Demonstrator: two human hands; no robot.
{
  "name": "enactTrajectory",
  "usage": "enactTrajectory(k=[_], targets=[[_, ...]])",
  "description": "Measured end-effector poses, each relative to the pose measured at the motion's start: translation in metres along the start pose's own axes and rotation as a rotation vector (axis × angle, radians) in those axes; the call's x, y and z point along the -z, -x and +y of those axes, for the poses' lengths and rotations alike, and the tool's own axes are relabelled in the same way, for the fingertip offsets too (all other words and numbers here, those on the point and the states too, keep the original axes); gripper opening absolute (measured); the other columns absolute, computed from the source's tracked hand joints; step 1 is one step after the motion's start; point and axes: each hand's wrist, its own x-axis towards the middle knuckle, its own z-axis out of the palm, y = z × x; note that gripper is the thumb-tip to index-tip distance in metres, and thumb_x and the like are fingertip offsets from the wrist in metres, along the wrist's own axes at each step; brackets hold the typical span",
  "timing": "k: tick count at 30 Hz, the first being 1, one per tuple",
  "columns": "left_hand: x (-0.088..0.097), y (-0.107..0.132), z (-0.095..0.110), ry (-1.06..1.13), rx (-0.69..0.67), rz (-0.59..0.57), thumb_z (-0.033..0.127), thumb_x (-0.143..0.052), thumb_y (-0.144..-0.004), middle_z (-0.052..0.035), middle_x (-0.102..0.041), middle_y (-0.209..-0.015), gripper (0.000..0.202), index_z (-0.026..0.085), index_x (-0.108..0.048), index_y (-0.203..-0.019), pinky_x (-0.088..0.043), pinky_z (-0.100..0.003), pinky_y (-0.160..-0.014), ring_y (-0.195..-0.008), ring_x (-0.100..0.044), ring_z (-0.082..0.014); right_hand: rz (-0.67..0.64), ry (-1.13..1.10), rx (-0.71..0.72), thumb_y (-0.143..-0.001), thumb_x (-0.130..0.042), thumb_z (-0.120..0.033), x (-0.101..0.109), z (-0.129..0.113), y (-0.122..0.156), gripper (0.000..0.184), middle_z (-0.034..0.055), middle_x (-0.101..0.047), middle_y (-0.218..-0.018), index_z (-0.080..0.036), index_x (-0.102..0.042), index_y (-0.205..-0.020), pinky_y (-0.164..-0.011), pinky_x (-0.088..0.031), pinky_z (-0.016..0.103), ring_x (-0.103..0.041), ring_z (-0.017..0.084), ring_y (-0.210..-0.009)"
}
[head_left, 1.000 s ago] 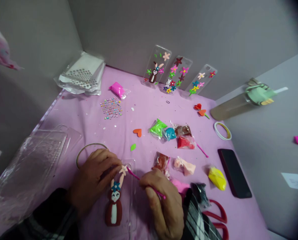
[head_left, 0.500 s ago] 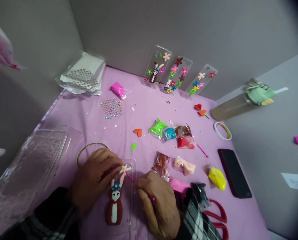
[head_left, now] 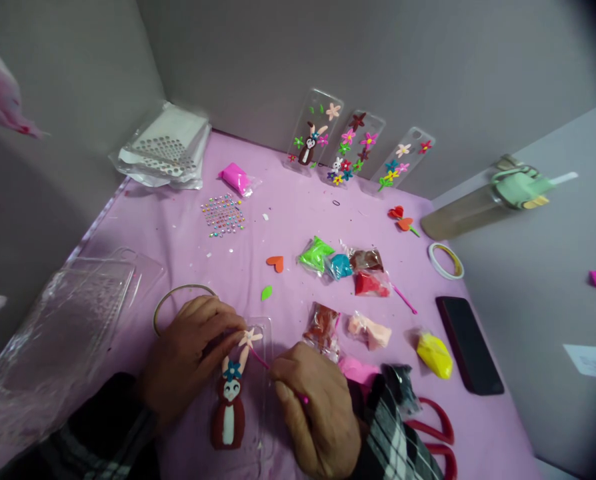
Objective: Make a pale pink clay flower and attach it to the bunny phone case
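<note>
A clear phone case (head_left: 265,413) lies flat in front of me, bearing a brown clay rabbit (head_left: 219,427) with a white belly and a blue flower (head_left: 233,371) on its head. Over the rabbit's ears is a pale peach clay flower (head_left: 251,337). My left hand (head_left: 191,353) is closed at the case's upper left edge, thumb and fingertips against the flower; its exact grip is partly hidden. My right hand (head_left: 318,407) is closed around a thin pink modelling tool (head_left: 259,358), whose tip touches the peach flower near its centre.
Bagged clay, including a green pack (head_left: 317,255) and a yellow one (head_left: 435,356), lies to the right. Red-handled scissors (head_left: 441,417) and a phone (head_left: 469,345) are beyond my right hand. Three decorated cases (head_left: 314,130) lean at the back; clear cases (head_left: 88,307) lie left.
The tool's tip has shifted very slightly toward the peach flower's centre. Both hands stay in nearly the same place.
</note>
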Motion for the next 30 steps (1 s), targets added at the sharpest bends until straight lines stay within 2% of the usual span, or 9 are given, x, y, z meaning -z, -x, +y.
enactTrajectory(k=[11,17,30], targets=[[-0.0005,-0.0019,-0.0007,-0.018,-0.005,0.024,0.031,-0.055,-0.100,-0.0005,-0.070,-0.092,0.016,0.026,-0.070,-0.097,-0.044,-0.038,-0.085,-0.093,-0.060,-0.0223,0.007,0.112,0.006,-0.101,-0.038,-0.013,0.0005,0.0015,-0.0018,0.019,0.0062,-0.062,-0.076,-0.016,-0.056,-0.104,-0.058,-0.044,0.032,-0.055,0.019,-0.067],[0.0004,-0.0027,0.0016,-0.030,-0.005,0.012,0.029,-0.055,-0.099,-0.0007,-0.071,-0.093,0.016,0.025,-0.070,-0.096,-0.044,-0.038,-0.086,-0.093,-0.060,-0.0224,0.039,0.032,0.014,-0.100,-0.039,-0.012,0.0008,0.0003,-0.0018,0.018,0.0072,-0.064,-0.079,-0.016,-0.056,-0.106,-0.060,-0.046,0.032,-0.058,0.019,-0.070],[0.0011,-0.0010,0.0012,-0.025,-0.011,0.004,0.031,-0.055,-0.100,-0.0003,-0.070,-0.092,0.017,0.025,-0.070,-0.096,-0.043,-0.037,-0.085,-0.093,-0.059,-0.0224,-0.052,0.096,-0.010,-0.103,-0.036,-0.015,-0.0034,0.0040,-0.0014,0.020,0.0052,-0.059,-0.077,-0.015,-0.056,-0.106,-0.059,-0.043,0.032,-0.054,0.019,-0.069]])
